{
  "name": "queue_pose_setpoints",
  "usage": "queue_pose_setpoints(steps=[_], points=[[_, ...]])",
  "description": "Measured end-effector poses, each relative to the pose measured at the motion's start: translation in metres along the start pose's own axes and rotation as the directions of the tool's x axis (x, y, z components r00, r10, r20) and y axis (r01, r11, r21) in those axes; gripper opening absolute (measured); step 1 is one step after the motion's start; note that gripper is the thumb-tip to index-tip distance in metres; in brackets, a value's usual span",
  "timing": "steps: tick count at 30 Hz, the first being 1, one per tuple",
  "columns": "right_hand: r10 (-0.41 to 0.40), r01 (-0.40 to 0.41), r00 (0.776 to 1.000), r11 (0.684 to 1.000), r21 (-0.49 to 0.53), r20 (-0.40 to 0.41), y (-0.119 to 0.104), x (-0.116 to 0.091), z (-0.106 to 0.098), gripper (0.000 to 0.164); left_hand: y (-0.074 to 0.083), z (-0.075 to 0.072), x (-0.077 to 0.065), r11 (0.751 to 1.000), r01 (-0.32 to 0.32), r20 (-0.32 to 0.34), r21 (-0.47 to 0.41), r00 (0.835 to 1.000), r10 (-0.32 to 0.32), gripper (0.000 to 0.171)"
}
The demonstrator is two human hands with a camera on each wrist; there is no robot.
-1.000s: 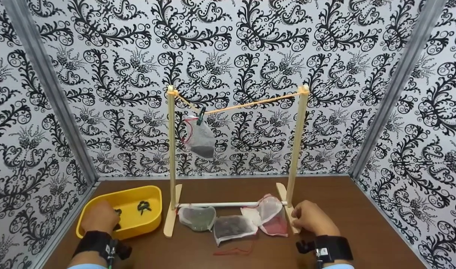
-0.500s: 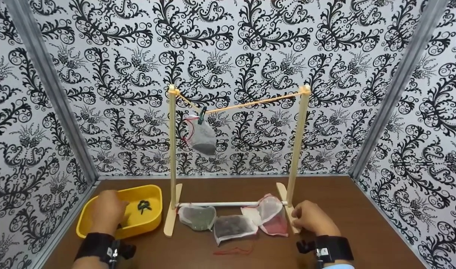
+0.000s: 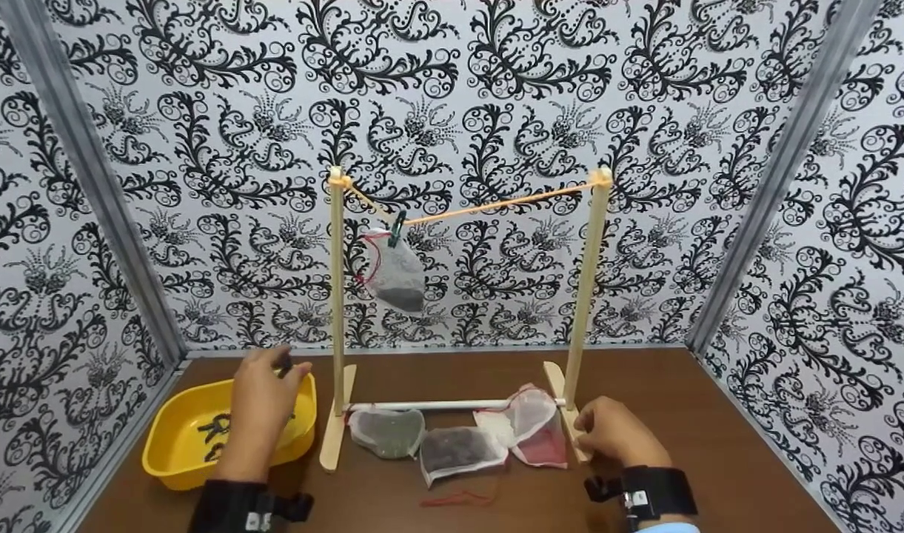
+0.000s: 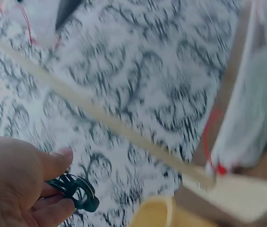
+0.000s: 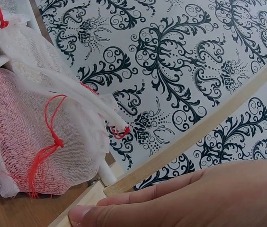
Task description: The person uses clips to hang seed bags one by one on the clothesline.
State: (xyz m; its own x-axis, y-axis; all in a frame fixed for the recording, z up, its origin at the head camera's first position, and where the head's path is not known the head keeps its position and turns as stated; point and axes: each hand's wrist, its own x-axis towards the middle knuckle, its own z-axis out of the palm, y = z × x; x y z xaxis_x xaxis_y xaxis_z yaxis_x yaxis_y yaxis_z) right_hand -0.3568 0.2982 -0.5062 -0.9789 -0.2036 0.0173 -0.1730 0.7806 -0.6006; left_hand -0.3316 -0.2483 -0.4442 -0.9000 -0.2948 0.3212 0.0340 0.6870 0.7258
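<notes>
My left hand (image 3: 263, 396) is raised over the yellow tub (image 3: 155, 444), pinching a dark green clip (image 4: 80, 193) between thumb and fingers. At the stand's right end, my right hand (image 3: 623, 438) holds the flat wooden foot (image 5: 84, 208) near the base of the post. A similar clip (image 3: 397, 228) fixes a white mesh bag (image 3: 396, 270) with dark contents to the sagging orange cord (image 3: 496, 207). Below on the table lie a mesh bag with greenish contents (image 3: 389, 433), one with dark contents (image 3: 463, 450) and a pink-filled one (image 3: 542, 444) overlapped by a white-filled bag (image 3: 533, 411).
Several loose clips (image 3: 216, 428) lie in the yellow tub. Two upright posts (image 3: 337, 296) and a white crossbar (image 3: 452, 405) make up the stand. A red drawstring (image 3: 459, 499) lies on the brown table. Patterned walls (image 3: 481, 311) close in the back and sides.
My left hand has come up out of the tub and moved right, with a clip in its fingers. The tub has shifted slightly. My right hand stays at the stand's foot.
</notes>
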Motion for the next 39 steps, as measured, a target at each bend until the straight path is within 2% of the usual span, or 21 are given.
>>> queue_pose_setpoints(steps=[4,10,13,18,21,24,27,32,34,39], points=[[0.004,-0.004,1.0,1.0,0.004,0.012,-0.002,0.001,0.001,0.012,0.014,0.008,-0.011,0.997,-0.067,-0.053,-0.035,0.996,0.066,0.054],[-0.003,0.003,1.0,1.0,0.006,0.018,-0.005,0.003,0.002,0.014,0.032,0.02,-0.028,0.987,-0.139,-0.112,-0.079,0.985,0.13,0.053],[0.012,-0.012,1.0,1.0,0.022,0.014,-0.006,0.003,0.003,0.013,0.039,0.027,-0.034,0.98,-0.182,-0.139,-0.086,0.976,0.169,0.051],[0.006,-0.006,1.0,1.0,0.002,-0.002,-0.008,0.005,0.001,0.01,0.048,0.039,-0.039,0.957,-0.277,-0.17,-0.092,0.951,0.259,0.051],[0.012,-0.015,0.999,0.998,-0.057,-0.048,-0.013,0.007,-0.003,0.007,0.054,0.043,-0.041,0.947,-0.304,-0.159,-0.103,0.945,0.286,0.053],[0.012,-0.023,0.995,0.994,-0.107,-0.1,-0.023,0.008,-0.01,0.013,0.059,0.047,-0.044,0.936,-0.325,-0.141,-0.136,0.941,0.306,0.054],[0.003,-0.021,0.988,0.993,-0.114,-0.157,-0.037,0.006,-0.017,0.015,0.064,0.051,-0.048,0.92,-0.349,-0.121,-0.178,0.936,0.331,0.056],[-0.076,0.064,0.965,0.996,-0.057,-0.253,-0.067,-0.002,-0.023,0.015,0.078,0.065,-0.059,0.892,-0.401,-0.114,-0.206,0.916,0.386,0.055],[-0.133,0.129,0.952,0.991,-0.035,-0.277,-0.079,-0.005,-0.024,0.017,0.085,0.072,-0.064,0.875,-0.442,-0.128,-0.199,0.897,0.424,0.053],[-0.32,0.327,0.902,0.945,-0.027,-0.289,-0.111,-0.012,-0.017,0.026,0.1,0.087,-0.076,0.831,-0.496,-0.095,-0.25,0.867,0.489,0.047]])
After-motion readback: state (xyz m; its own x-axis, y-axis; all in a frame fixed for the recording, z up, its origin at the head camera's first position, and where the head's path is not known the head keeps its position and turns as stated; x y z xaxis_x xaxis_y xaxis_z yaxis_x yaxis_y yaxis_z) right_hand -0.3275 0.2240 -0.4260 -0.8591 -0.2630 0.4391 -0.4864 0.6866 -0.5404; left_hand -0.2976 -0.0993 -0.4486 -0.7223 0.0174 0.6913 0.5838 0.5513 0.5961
